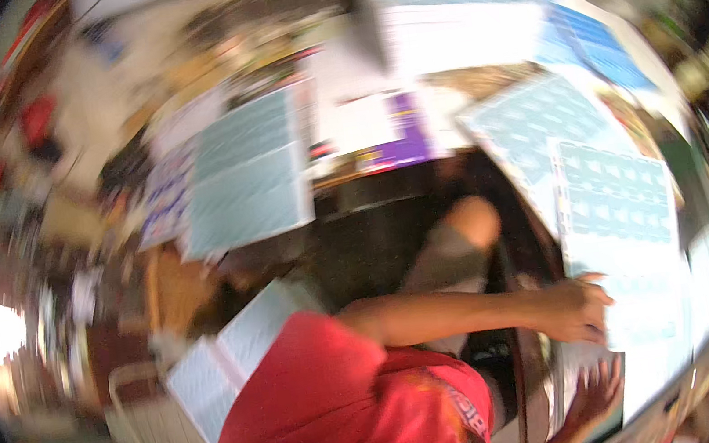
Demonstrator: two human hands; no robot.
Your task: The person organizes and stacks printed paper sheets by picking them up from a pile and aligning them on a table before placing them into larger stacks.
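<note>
1. The left hand [571, 312], fingers bent, is at the edge of a blue-green printed sheet [615, 198].
2. The right hand [597, 397] is near it, fingers spread.
3. Another blue-green sheet [247, 173] lies left of a purple-and-white paper [410, 132].

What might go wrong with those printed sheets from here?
The left hand is at the edge of the near sheet; a hasty pull might crease it. That sheet seems to overlap the far sheet, so dragging one may shift both. The left sheet appears to jut past the table; a bump might tip it off.
</note>
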